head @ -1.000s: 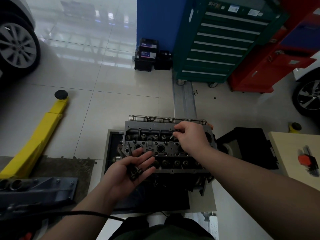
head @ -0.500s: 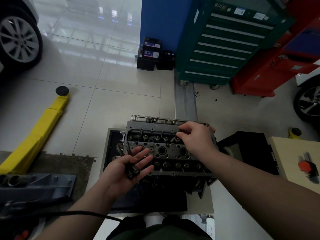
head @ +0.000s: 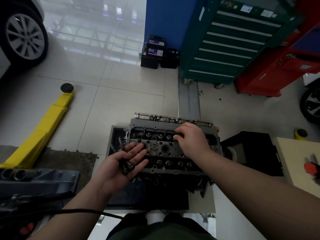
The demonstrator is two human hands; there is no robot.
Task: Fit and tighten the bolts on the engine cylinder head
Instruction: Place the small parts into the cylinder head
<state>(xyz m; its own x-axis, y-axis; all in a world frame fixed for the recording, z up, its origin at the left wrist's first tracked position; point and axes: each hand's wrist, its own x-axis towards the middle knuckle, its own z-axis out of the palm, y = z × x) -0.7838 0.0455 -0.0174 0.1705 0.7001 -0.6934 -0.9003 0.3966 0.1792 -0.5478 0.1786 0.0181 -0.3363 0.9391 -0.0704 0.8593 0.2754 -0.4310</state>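
We cradle spare bolts in our flat, upturned left hand at the cylinder head's near-left edge, while our nearer right hand pinches something unclear over its far row.

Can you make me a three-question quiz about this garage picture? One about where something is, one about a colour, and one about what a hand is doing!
1. Where do the spare bolts lie?
A. on the left hand's palm
B. on the floor tiles
C. in a drawer

2. What colour is the lift arm on the floor?
A. red
B. yellow
C. white

3. How is the left hand held?
A. clenched in a fist
B. palm up, fingers straight
C. flat on the floor

Answers:
1 A: the dark bolts rest across the upturned palm.
2 B: the long arm is bright yellow.
3 B: its fingers reach out over the cylinder head, while the right hand works at the head's far side.
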